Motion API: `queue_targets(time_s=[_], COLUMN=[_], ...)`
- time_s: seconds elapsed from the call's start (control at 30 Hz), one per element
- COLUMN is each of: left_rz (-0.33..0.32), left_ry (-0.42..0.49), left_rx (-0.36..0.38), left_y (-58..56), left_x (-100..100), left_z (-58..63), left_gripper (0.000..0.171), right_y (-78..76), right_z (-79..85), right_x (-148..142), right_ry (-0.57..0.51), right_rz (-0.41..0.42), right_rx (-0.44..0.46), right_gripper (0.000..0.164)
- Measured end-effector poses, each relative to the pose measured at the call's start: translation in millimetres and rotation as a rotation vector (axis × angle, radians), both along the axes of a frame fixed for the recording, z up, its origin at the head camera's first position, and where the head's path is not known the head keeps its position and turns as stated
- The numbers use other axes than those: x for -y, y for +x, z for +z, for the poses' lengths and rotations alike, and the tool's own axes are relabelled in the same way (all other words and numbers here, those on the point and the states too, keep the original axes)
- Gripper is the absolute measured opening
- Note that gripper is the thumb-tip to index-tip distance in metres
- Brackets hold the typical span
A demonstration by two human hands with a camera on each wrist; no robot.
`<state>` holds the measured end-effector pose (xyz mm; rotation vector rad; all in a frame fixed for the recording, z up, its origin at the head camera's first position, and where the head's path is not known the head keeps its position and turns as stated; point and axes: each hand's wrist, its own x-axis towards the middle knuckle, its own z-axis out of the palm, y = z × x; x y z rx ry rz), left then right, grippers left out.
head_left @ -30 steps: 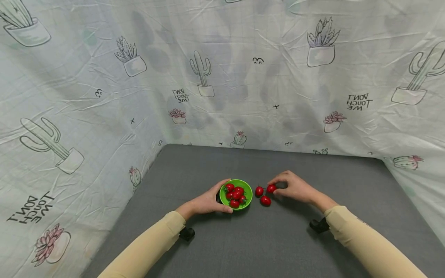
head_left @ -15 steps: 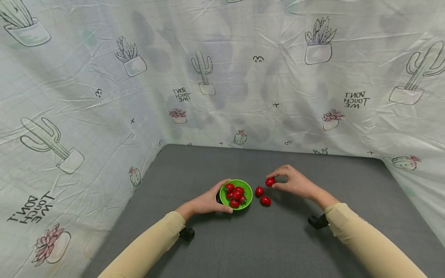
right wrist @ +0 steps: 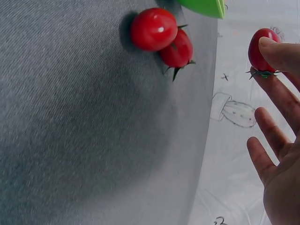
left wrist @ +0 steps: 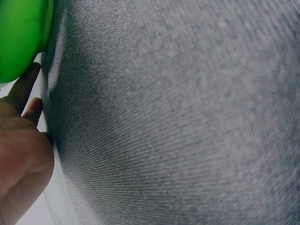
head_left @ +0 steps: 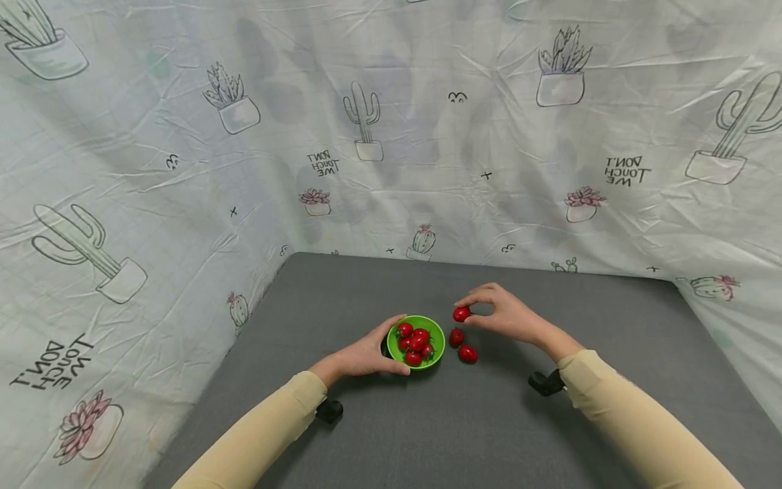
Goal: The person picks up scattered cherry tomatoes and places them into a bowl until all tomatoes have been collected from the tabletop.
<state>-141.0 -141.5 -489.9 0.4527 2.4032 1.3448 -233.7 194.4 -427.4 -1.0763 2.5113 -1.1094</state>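
A small green bowl (head_left: 436, 333) with several red cherry tomatoes (head_left: 418, 339) in it stands on the grey table. My left hand (head_left: 362, 354) holds it from the left, thumb at the near side and fingers round the far side. Between thumb and fingers, my right hand (head_left: 512, 316) pinches a cherry tomato (right wrist: 257, 52) with a green stem end. It is raised off the table, just right of the bowl and beyond two loose tomatoes. These are a far cherry tomato (head_left: 456, 337) and a nearer cherry tomato (head_left: 468, 354), both lying beside the bowl.
The grey cloth-covered table (head_left: 391, 428) runs back to a white curtain (head_left: 427, 197) printed with cacti. Another side of the curtain closes off the left. A black wrist mount (head_left: 330, 411) sits under the left sleeve, and a second black mount (head_left: 546, 383) under the right.
My right hand has lifted one cherry tomato from beside the other two and carried it leftward, toward the bowl. My left hand stays on the bowl.
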Motion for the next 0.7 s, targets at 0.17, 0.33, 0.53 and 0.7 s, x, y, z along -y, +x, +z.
queue_targets(time_s=[0.17, 0.33, 0.53, 0.7], left_rz=[0.003, -0.001, 0.007, 0.011], left_ry=[0.003, 0.02, 0.009, 0.009], left_rx=[-0.009, -0.006, 0.012, 0.025], left_y=[-0.3, -0.1, -1.8, -2.4], left_x=[0, 0, -1, -1], left_z=[-0.9, 1.3, 3.2, 6.1], left_gripper=[0.101, 0.101, 0.1, 0.1], right_y=[0.6, 0.8, 0.8, -1.0], right_z=[-1.4, 0.1, 5.8, 8.1], right_x=[9, 16, 24, 31], right_ry=[0.007, 0.007, 0.011, 0.021], right_rz=[0.007, 0.017, 0.033, 0.054], right_rx=[0.001, 0.005, 0.02, 0.018], right_gripper=[0.033, 0.029, 0.03, 0.032])
